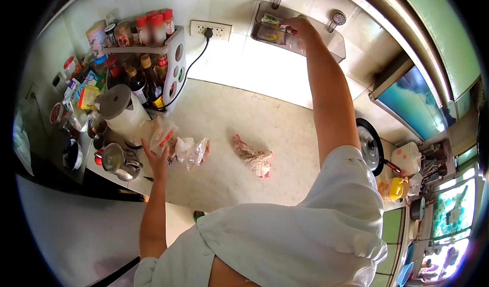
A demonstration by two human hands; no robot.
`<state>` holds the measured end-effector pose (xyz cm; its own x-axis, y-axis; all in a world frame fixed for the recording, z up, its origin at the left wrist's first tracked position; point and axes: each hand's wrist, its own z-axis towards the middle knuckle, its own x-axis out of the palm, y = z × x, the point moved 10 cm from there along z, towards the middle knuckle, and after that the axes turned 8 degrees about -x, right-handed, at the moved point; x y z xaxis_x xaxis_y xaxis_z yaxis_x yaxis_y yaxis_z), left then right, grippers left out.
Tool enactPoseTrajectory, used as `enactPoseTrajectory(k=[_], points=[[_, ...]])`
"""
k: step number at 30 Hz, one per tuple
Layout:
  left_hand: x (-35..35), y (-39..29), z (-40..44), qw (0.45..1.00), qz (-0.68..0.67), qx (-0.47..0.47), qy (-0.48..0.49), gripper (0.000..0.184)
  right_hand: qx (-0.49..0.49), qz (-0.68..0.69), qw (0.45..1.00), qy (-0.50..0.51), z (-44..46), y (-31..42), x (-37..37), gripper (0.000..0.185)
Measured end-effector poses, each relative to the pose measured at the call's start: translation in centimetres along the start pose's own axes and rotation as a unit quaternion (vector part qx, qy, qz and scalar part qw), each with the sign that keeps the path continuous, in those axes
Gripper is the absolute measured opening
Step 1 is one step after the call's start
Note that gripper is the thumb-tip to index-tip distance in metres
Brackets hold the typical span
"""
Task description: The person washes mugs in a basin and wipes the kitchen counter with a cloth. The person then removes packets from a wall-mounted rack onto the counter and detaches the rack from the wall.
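My left hand point(155, 158) is at the left of the counter, its fingers around the lower part of a clear plastic bag point(162, 134) with a red mark. Right beside it lie more crumpled clear and white plastic bags point(189, 152). Stretched up to the wall, my right hand point(301, 27) dips into a clear wall-mounted bin point(331, 46), its fingers bent at some small packets point(271, 30). What those fingers grip is partly hidden. A crumpled, reddish-beige patterned packet or cloth point(253, 157) rests alone mid-counter.
Left of the counter stand a white kettle point(122, 108) with a grey lid, a metal pot point(120, 162) and a rack point(175, 58) of bottles and jars. A black cord point(196, 65) runs from the wall outlet point(210, 30). At right are a pan point(369, 147) and a yellow jug point(392, 188).
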<state>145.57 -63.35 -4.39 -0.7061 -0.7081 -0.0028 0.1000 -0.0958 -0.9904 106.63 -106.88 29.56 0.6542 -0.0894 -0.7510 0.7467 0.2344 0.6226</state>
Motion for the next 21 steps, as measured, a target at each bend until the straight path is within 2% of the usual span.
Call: enactPoseTrajectory(k=[1, 2, 3, 4, 6, 9, 10, 12, 15, 17, 18, 19, 21], points=[[0.1, -0.2, -0.1, 1.0, -0.001, 0.002, -0.001, 0.091, 0.016, 0.017, 0.999, 0.028, 0.9, -0.9, 1.2, 0.042], [-0.1, -0.3, -0.3, 1.0, 0.015, -0.003, -0.016, 0.093, 0.015, 0.107, 0.994, 0.0, 1.7, -1.6, 1.6, 0.042], [-0.4, -0.3, -0.7, 0.999, 0.03, -0.008, -0.032, 0.096, 0.015, 0.107, 0.994, 0.0, 1.4, -1.4, 1.3, 0.042], [-0.4, -0.4, -1.1, 0.999, 0.031, -0.009, -0.032, 0.096, 0.024, 0.095, 0.995, -0.01, 0.7, -1.3, 0.7, 0.033], [-0.7, 0.6, -2.0, 0.997, -0.002, -0.062, -0.035, 0.098, 0.035, 0.082, 0.996, -0.016, 0.3, -1.6, 0.3, 0.028], [-0.9, 0.3, -2.7, 0.998, 0.023, -0.03, -0.048, 0.098, 0.009, 0.144, 0.989, 0.013, 0.8, -1.5, 0.3, 0.023], [-0.9, 0.0, -3.1, 0.998, 0.024, -0.03, -0.047, 0.098, 0.003, 0.21, 0.977, -0.034, 0.6, -1.3, -0.9, 0.021], [-0.9, 1.1, -4.0, 0.993, 0.016, -0.112, -0.043, 0.098, 0.009, 0.332, 0.938, -0.103, -2.3, 0.2, -3.4, 0.022], [-1.1, 2.7, -5.5, 0.985, -0.002, -0.172, -0.024, 0.094, -0.017, 0.486, 0.866, -0.116, -4.9, 1.2, -6.2, 0.016], [-2.0, 4.4, -6.4, 0.985, 0.018, -0.172, -0.013, 0.09, -0.082, 0.488, 0.859, -0.129, -3.4, -0.1, -8.1, 0.014], [-2.3, 5.3, -6.8, 0.984, 0.038, -0.171, -0.003, 0.086, -0.149, 0.506, 0.845, -0.092, -4.0, 0.7, -8.7, 0.011], [-2.7, 5.9, -7.3, 0.983, 0.041, -0.177, -0.005, 0.086, -0.158, 0.519, 0.837, -0.078, -5.7, 1.2, -9.0, 0.009], [-3.8, 6.7, -8.8, 0.984, -0.06, -0.17, 0.016, 0.069, -0.153, 0.527, 0.836, -0.009, -9.2, 2.4, -7.2, 0.003]])
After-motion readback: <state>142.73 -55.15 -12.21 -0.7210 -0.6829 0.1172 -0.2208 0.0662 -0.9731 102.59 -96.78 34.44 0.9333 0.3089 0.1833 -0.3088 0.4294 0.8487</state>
